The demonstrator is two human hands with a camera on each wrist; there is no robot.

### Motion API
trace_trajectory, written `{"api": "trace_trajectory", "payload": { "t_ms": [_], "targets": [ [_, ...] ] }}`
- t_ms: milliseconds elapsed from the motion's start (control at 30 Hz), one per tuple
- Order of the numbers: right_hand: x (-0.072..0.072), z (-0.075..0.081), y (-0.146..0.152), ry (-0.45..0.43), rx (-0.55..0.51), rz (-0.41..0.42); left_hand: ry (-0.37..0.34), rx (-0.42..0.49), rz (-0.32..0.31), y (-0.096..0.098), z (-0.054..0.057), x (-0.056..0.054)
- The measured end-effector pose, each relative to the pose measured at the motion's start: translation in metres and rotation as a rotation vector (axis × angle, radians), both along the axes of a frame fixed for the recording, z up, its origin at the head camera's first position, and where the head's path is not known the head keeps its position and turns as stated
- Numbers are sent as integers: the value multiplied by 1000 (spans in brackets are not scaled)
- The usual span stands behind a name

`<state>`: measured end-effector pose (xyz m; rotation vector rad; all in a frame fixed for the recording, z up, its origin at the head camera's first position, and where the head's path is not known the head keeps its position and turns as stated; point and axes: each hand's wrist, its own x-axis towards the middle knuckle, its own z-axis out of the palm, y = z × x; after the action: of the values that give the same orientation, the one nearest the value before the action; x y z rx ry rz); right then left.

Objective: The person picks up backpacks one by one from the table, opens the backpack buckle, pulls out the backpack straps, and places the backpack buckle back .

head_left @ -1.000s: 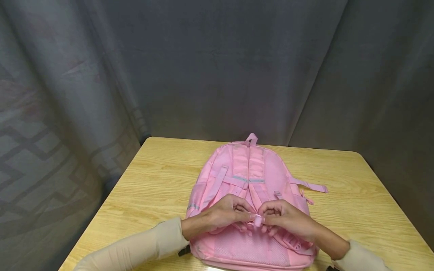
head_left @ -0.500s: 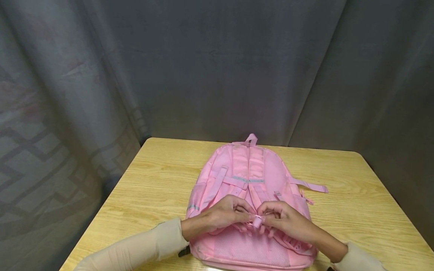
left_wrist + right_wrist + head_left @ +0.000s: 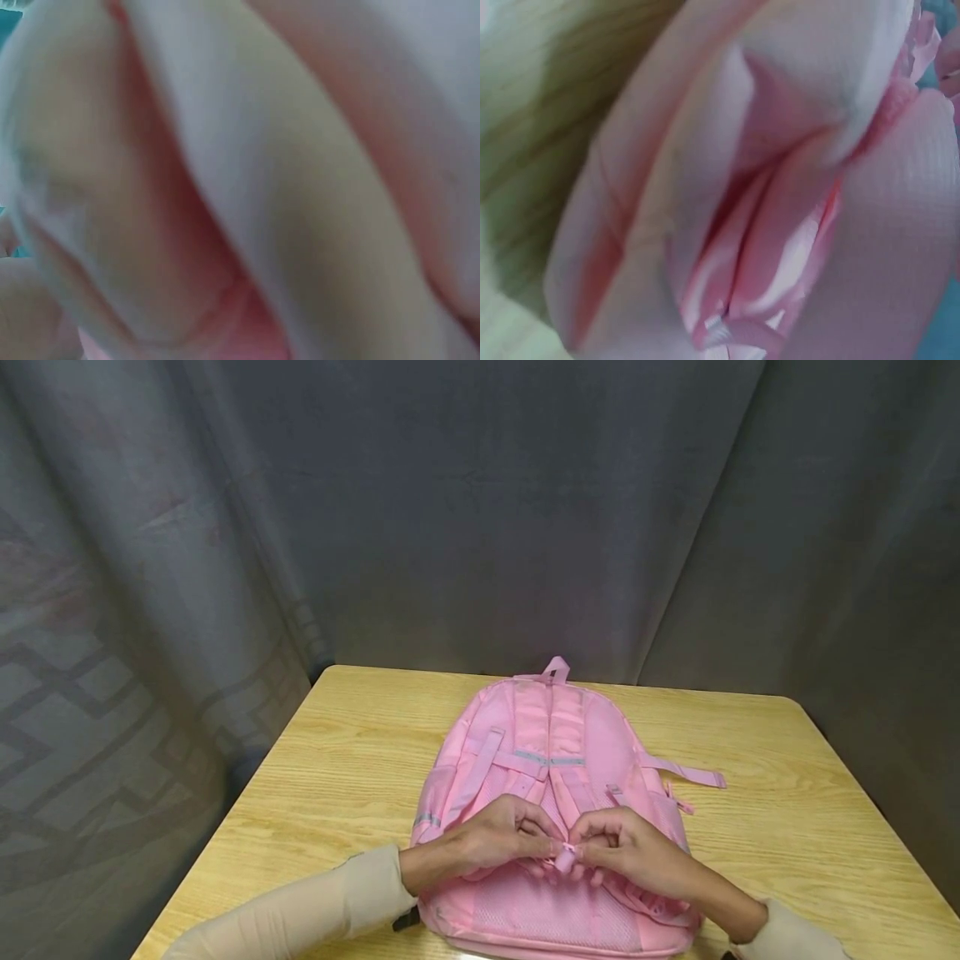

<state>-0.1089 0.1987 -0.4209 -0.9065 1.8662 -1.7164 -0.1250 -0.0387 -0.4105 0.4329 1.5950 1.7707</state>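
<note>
A pink backpack [image 3: 551, 914] lies on the table with its straps facing up. Over its lower half, my left hand [image 3: 498, 837] and right hand [image 3: 637, 853] meet fingertip to fingertip. Between them they pinch a pink strap [image 3: 565, 860], whose short pale end hangs down. Blurred, close fingers [image 3: 285, 187] fill the left wrist view and hide what they hold. In the right wrist view, bent fingers [image 3: 660, 187] and the thumb [image 3: 885, 225] close around pink material. Exactly how the strap is threaded there is hidden.
The wood-grain table [image 3: 352, 752] extends on both sides of the backpack. A loose strap [image 3: 686, 772] sticks out to the right, near a pink zipper pull [image 3: 681, 802]. The top loop [image 3: 557, 668] points to the back. Grey curtains [image 3: 480, 518] hang behind.
Both hands keep their pinch and have shifted very slightly toward the near edge. The strap's hanging end has tilted and moved a little down and left. The backpack stays put.
</note>
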Motion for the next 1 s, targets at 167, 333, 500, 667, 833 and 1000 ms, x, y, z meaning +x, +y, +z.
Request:
{"api": "trace_trajectory", "payload": {
  "t_ms": [167, 333, 500, 667, 833, 1000],
  "targets": [
    [-1, 3, 1, 29, 20, 11, 4, -11, -1, 1, 2, 1],
    [-1, 5, 2, -21, 17, -8, 12, -14, 9, 2, 4, 1],
    [-1, 6, 2, -97, 21, -37, 13, -6, 7, 3, 3, 0],
    [-1, 6, 1, -115, 34, -52, 10, -3, 10, 2, 2, 0],
    [0, 5, 1, -121, 31, -50, 10, -7, 9, 1, 2, 0],
    [0, 4, 1, -98, 29, -57, 9, -8, 11, 2, 2, 0]
  ]
}}
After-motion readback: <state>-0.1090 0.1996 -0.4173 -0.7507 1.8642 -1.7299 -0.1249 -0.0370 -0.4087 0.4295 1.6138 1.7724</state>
